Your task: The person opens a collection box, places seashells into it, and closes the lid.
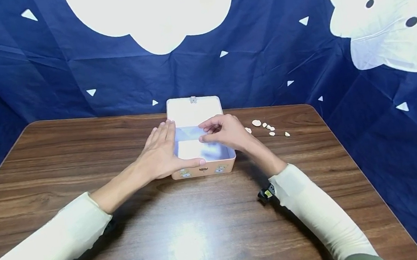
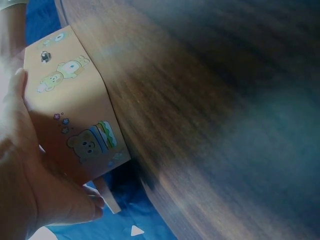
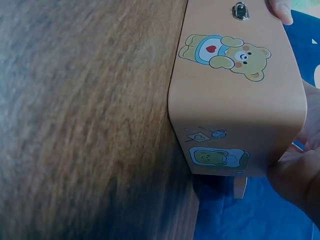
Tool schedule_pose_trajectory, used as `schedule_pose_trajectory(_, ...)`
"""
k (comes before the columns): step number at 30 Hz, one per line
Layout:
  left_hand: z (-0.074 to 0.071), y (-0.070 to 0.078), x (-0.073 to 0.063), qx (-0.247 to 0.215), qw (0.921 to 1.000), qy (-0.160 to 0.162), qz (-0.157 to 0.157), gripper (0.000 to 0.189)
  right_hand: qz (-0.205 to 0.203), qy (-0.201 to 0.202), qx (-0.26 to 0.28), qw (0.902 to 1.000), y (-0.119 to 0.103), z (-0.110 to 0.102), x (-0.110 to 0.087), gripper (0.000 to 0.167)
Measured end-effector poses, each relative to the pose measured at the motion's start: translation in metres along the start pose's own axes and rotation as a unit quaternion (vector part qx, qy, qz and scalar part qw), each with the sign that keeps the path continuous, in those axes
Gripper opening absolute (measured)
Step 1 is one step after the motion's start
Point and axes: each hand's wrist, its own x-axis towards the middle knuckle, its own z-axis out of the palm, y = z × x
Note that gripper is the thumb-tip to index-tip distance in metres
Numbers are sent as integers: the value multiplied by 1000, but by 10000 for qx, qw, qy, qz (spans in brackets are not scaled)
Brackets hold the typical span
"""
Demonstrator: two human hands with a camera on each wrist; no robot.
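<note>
A tan hinged box (image 1: 204, 170) with printed bears and a metal clasp stands on the table, its lid (image 1: 193, 111) raised at the back. Along the box's left side lies my left hand (image 1: 161, 152), its fingers straight at the left rim and the thumb stretched along the front rim. Over the right part of the opening is my right hand (image 1: 228, 132), thumb and fingertips apart and bent loosely inward. Nothing shows between them. In the right wrist view the box's bear-printed corner (image 3: 235, 110) hides most of that hand's fingers.
Several small white pebble-like pieces (image 1: 256, 123) lie on the wooden table (image 1: 91, 147) right of the box, partly beside the right hand. A dark blue cloth (image 1: 121, 75) with white shapes hangs behind the table and along its sides.
</note>
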Motion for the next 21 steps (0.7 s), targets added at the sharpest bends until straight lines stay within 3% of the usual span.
schedule_pose_trajectory(12,0,0,0,-48,10000,62,39,156,101,157,567,9982,2,-4,-6,36)
schedule_pose_trajectory(21,-1,-2,1,-30,10000,22,15,157,-69,387,904,9951,7,-21,-16,32)
